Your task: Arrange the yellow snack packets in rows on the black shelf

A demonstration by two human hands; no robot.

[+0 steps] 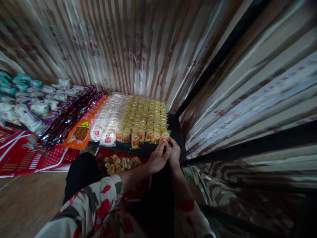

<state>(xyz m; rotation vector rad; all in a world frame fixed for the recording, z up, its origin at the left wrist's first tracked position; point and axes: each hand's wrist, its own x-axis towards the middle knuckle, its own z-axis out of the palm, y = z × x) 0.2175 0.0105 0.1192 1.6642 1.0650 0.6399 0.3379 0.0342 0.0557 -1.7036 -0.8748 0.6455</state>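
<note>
At the front right corner of a dense block of small yellow wrapped snacks (148, 114), my two hands meet at one yellow wrapped snack (164, 135) with a red and white label. My left hand (158, 157) has its fingers closed at the lower edge of this packet. Close against it, my right hand (174, 152) pinches the same packet from the right. Their fingertips partly hide its lower end. Beside the yellow block on the left lie clear-wrapped round white snacks (108, 137) in rows. Everything rests on a black tabletop (176, 129).
Left of the white snacks are an orange snack bag (79, 137), dark red packets (58, 122), and white and teal packets (39, 107). Below the tabletop, a red basket holds loose yellow packets (119, 163). Striped curtain (138, 49) and black poles (220, 49) bound the back and right.
</note>
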